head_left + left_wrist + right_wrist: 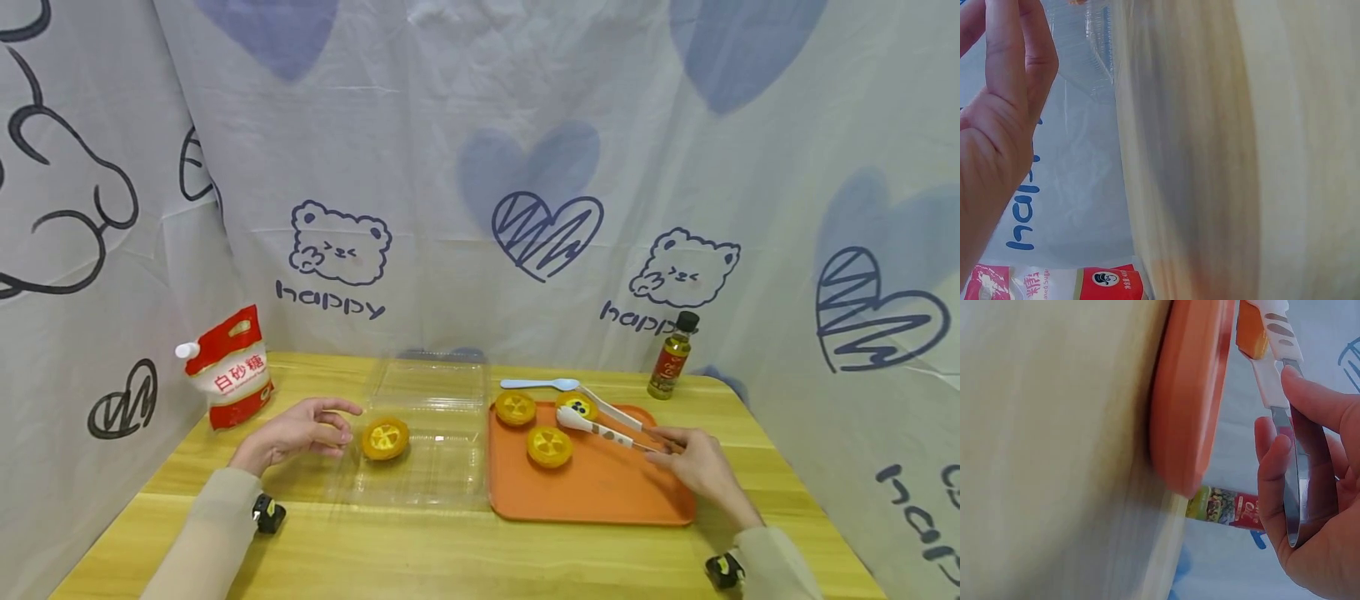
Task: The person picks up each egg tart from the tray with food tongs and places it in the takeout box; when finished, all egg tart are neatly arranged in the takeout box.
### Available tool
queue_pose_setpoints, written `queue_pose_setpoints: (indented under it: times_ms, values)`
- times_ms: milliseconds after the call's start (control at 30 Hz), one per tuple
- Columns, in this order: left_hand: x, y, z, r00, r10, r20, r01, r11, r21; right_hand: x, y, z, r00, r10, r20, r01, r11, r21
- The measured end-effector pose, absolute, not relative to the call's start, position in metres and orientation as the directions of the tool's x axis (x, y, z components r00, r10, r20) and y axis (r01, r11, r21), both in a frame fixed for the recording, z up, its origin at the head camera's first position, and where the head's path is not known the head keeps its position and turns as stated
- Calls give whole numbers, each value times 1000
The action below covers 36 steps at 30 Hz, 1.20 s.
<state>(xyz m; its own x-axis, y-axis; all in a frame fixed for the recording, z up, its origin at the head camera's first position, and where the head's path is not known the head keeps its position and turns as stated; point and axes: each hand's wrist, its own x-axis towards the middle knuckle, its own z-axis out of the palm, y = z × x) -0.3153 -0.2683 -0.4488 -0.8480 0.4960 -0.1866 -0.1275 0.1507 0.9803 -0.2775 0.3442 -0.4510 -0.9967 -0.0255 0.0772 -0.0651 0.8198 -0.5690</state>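
In the head view my right hand (pixel 701 467) grips a pair of tongs (pixel 611 433) with metal handles and white, brown-spotted ends. The tong ends are spread around an egg tart with dark berries (pixel 576 403) on the orange tray (pixel 600 500); whether they touch it, I cannot tell. Two more egg tarts, one at the back left (pixel 515 409) and one in front (pixel 549 447), lie on that tray. My left hand (pixel 303 432) holds nothing, its fingers loosely bent, just left of an egg tart (pixel 385 439) in the clear plastic box (pixel 450 479), whose lid lies back.
A red and white sugar bag (pixel 232 371) stands at the back left. At the back right is a small oil bottle (pixel 671 358) with a black cap. A light blue utensil (pixel 536 384) lies behind the tray. Printed cloth (pixel 442 325) hangs behind the wooden table (pixel 420 550).
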Motion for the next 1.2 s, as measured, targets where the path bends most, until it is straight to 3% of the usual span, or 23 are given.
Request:
queue_pose_setpoints:
  times_ms: [433,1200]
  values:
    - [-317,-268,-446,-853,480,-205,-143,162,976,-277,325,-442,-999,-2,53,-36,751,-659]
    - [-317,-267,-447,-853,487,-191,-124,165,978,-275,279,-439,-989,-111,98,-147,653,-743]
